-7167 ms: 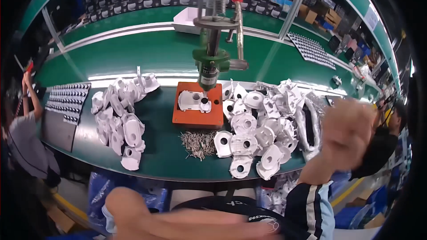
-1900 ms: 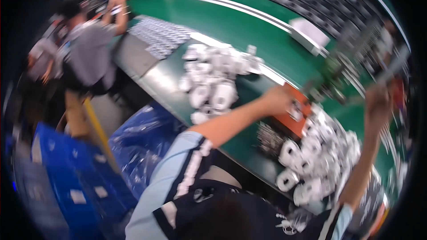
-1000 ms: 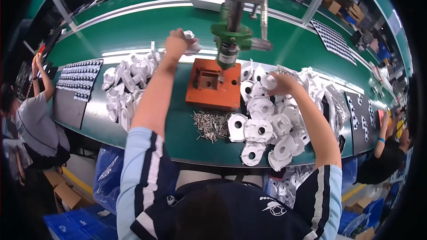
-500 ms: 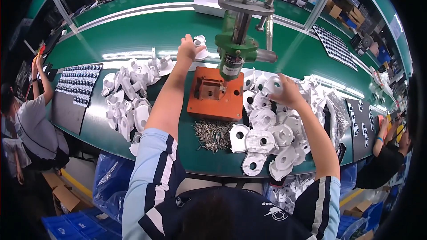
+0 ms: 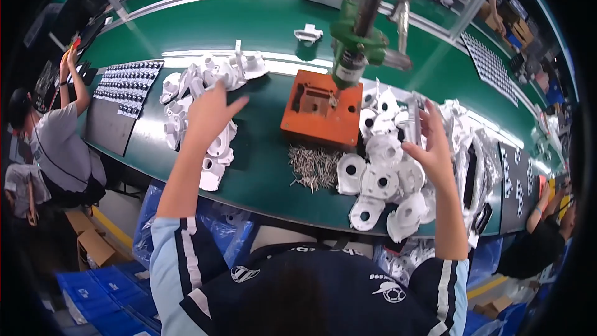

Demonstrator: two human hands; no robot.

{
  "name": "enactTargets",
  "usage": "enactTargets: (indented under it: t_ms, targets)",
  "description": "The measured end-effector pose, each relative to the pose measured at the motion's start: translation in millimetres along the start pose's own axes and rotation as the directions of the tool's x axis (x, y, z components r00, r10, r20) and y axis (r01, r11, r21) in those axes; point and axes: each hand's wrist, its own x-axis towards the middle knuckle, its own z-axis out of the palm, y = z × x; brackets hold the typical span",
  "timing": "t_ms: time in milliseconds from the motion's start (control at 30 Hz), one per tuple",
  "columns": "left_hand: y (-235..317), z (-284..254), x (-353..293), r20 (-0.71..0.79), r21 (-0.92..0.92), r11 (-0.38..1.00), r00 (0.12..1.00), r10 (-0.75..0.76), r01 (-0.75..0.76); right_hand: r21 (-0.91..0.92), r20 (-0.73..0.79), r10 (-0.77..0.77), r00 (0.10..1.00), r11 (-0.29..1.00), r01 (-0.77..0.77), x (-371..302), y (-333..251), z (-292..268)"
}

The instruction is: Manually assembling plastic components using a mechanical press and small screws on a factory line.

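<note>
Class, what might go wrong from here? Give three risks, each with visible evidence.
The loose pin-like pieces lie uncontained in front of the orange block, so a bump could scatter them. The press head hangs above that block, so reaching beneath might risk a pinch. Overlapping white parts on the right lie near the front edge of the table, so some may slide off.

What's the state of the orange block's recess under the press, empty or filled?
Empty: the orange block shows its recess with bare walls and floor.
</note>
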Motion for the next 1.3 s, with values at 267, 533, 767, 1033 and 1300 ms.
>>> enactTargets:
  t_ms: [267, 533, 767, 1033, 1300]
  targets:
    - [-36.5, 55.3, -53.6, -0.147, -0.002, 0.997, 0.987, 0.071, -0.072, -0.038, 0.061, -0.147, 0.987, 0.988, 0.149, -40.9, -32.1, 54.0]
    - [-46.8, 44.6, -57.9, -0.228, -0.231, 0.970, 0.973, 0.027, -0.081, 0.108, 0.011, -0.074, 0.997, 0.992, 0.073, -69.0, -25.4, 57.6]
    - [-26.3, 21.5, -76.3, -0.195, -0.943, 0.300, 0.967, -0.162, -0.140, 0.196, 0.024, -0.024, 0.999, 0.980, 0.019, -80.3, -22.4, 61.0]
    - [102.2, 59.7, -137.8, -0.042, -0.904, -0.418, 0.956, 0.289, 0.087, -0.118, -0.019, -0.168, 0.986, 0.979, 0.165, -73.2, -49.8, 98.1]
    - [111.4, 77.4, -148.0, -0.276, -0.928, 0.194, 0.936, 0.220, -0.319, 0.781, -0.022, -0.054, 0.998, 0.622, 0.051, -81.0, -47.8, 123.1]
